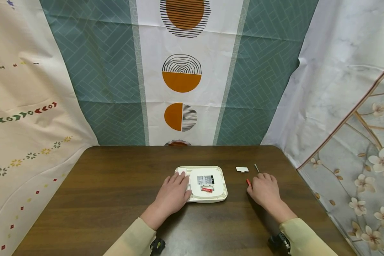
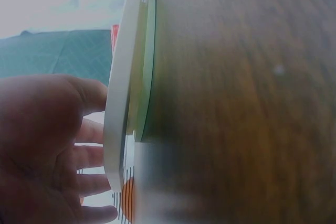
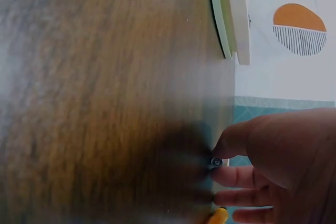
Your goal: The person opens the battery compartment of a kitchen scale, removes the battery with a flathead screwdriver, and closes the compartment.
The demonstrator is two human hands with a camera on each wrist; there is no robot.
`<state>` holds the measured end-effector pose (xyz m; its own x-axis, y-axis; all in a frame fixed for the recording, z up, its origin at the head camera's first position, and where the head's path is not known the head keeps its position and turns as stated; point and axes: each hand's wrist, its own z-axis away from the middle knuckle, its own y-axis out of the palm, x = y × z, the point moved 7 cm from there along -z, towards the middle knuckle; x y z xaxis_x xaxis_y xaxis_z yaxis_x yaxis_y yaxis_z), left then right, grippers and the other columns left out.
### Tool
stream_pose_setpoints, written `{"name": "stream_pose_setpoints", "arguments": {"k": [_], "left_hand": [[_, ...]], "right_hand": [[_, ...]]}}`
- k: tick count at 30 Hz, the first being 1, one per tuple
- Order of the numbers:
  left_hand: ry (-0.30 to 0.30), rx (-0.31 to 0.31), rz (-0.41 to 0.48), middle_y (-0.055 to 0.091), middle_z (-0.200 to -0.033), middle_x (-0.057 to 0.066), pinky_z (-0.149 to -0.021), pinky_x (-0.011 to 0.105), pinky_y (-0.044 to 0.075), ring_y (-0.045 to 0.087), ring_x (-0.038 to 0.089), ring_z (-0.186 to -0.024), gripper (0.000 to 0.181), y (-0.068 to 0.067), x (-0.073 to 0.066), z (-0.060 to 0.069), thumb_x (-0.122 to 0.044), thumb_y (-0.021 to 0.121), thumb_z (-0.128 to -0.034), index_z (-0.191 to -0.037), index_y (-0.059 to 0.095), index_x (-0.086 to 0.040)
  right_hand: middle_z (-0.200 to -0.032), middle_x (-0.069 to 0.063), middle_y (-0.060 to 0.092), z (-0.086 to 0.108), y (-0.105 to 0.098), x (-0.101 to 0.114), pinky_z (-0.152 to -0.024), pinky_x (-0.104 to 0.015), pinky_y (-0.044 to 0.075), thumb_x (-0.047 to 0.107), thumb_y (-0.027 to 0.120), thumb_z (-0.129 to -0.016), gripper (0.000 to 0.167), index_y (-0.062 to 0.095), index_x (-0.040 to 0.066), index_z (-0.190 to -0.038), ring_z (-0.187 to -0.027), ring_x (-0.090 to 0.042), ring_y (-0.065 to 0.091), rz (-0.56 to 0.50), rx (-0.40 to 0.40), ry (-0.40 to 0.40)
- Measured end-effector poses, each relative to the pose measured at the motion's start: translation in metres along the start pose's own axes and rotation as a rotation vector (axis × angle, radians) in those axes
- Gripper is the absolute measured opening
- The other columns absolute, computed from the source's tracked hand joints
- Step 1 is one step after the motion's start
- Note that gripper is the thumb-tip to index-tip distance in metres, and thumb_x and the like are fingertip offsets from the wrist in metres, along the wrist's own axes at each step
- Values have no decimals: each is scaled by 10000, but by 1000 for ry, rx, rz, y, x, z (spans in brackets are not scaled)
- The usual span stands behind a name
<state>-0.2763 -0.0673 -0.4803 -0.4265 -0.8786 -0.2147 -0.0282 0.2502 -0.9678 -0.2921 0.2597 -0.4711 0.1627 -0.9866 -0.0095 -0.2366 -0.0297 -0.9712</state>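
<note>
A white rounded device [image 1: 222,177] lies on the table, with a printed label and a small battery compartment on its upper side. One red battery [image 1: 207,190] sits in that compartment; in the left wrist view, a red end [image 2: 114,38] sticks up past the device. My left hand [image 1: 174,192] rests on the device's left side, fingers extended. To the right, my right hand [image 1: 265,188] pinches another red battery [image 1: 248,182] between thumb and index finger, close above the table. The battery's round metal end [image 3: 216,162] shows in the right wrist view.
A small white cover [image 1: 242,169] with a tab lies right of the device. Just beyond my right hand a thin metal shaft [image 1: 256,168] pokes out, and an orange handle end [image 3: 218,216] shows below its fingers. Patterned cloths [image 1: 115,71] hang behind the brown table [image 1: 115,177].
</note>
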Motion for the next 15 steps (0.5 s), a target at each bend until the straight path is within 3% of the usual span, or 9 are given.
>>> {"name": "stream_pose_setpoints", "arguments": {"k": [15], "left_hand": [[-7, 9, 3, 495, -1678, 187, -1253, 643, 339, 420, 428, -1573, 580, 2, 1, 0, -369, 637, -1125, -1589, 578, -25]], "right_hand": [[-1073, -219, 701, -2, 5, 0, -1073, -664, 452, 226, 733, -938, 245, 676, 25, -810, -1182, -464, 621, 26, 27, 18]]}}
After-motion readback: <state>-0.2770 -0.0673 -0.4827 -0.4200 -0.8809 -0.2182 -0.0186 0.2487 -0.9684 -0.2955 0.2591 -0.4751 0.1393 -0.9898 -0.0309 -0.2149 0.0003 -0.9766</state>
